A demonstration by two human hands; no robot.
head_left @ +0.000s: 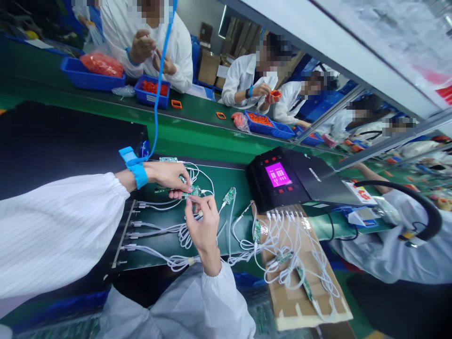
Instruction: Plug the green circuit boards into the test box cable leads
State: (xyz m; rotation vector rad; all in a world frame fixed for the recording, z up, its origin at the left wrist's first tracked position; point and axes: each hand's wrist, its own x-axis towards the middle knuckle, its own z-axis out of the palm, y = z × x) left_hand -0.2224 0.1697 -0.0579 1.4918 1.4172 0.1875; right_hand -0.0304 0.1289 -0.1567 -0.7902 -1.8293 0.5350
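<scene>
Over the green bench mat, my left hand, with a blue strap at the wrist, is closed on a small green circuit board. My right hand comes up from below, its thumb and forefinger pinched at the board's near edge. The exact spot under the fingertips is too small to make out. A white cable runs from the board's right end. Another circuit board lies just beyond my left hand. A further wired board rests to the right of my hands.
A black tester with a lit pink screen stands at right. Cables and boards lie on cardboard before it. White cables reach a metal bar at left. A blue cord hangs from above. Co-workers sit across by blue bins.
</scene>
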